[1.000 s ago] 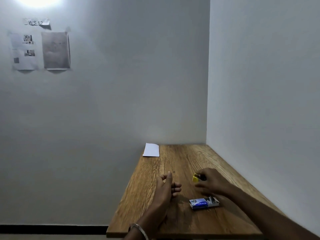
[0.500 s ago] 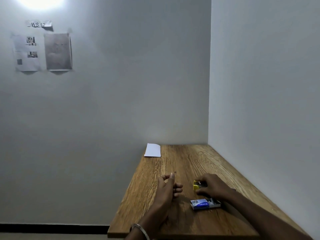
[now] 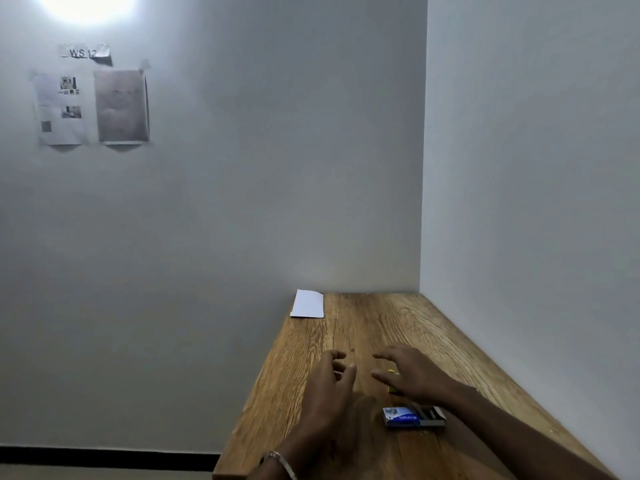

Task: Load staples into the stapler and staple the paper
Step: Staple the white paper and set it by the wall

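While both hands hover over the table [image 3: 450,327]:
Left hand [image 3: 329,386]: fingers loosely curled, holding nothing.
Right hand [image 3: 408,372]: fingers spread over the yellow stapler [image 3: 392,388], which is mostly hidden; grip cannot be told.
Staple box [image 3: 412,416]: near right, open.
Paper [image 3: 308,304]: far left corner, lying flat.

A taped wall label [image 3: 85,52] reads "WS 12".

A wooden table [image 3: 398,327] stands in the corner of grey walls. Two printed sheets [image 3: 91,109] are taped high on the left wall, under a label [image 3: 85,51] reading "WS 12"
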Tool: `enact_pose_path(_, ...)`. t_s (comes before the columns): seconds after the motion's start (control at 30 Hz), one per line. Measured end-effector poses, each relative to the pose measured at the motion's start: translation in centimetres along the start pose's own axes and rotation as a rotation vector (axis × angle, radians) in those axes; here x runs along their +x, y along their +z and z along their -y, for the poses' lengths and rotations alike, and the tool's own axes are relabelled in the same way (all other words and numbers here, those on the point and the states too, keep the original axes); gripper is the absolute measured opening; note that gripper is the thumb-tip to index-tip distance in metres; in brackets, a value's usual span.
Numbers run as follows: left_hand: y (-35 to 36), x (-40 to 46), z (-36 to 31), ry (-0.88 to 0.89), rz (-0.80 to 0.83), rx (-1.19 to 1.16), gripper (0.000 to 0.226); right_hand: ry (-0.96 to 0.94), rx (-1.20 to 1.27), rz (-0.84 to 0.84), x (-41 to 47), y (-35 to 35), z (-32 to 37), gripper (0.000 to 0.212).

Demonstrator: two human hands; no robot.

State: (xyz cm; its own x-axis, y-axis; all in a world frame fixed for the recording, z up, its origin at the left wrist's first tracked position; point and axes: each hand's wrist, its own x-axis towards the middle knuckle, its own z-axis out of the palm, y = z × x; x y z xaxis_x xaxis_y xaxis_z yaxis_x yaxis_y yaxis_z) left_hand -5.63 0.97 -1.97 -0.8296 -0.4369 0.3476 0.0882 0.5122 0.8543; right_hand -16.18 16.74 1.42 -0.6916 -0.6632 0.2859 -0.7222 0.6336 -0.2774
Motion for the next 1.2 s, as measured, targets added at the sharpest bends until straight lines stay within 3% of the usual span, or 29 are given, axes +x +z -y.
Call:
enact_pose_path(0.17,-1.7,3.2,1.4,0.045,0.054,0.517,0.042,-0.080,-0.038,0.056,1.9,1.2,1.2,0.055)
enact_pose_path(0.47,-5.0,11.4,3.9,0.091,0.194,0.890,0.061,-0.116,-0.100,0.120,9.2,3.2,2.0,0.065)
enact_pose_path(0.8,-5.6,19.3,6.8,0.023,0.284,0.978,0.072,-0.102,-0.099,0.139,18.9,6.4,0.6,0.071)
enact_pose_path(1.2,-5.1,28.6,11.6,0.023,0.293,0.926,0.067,-0.092,-0.132,0.176,27.7,10.1,-0.8,0.072)
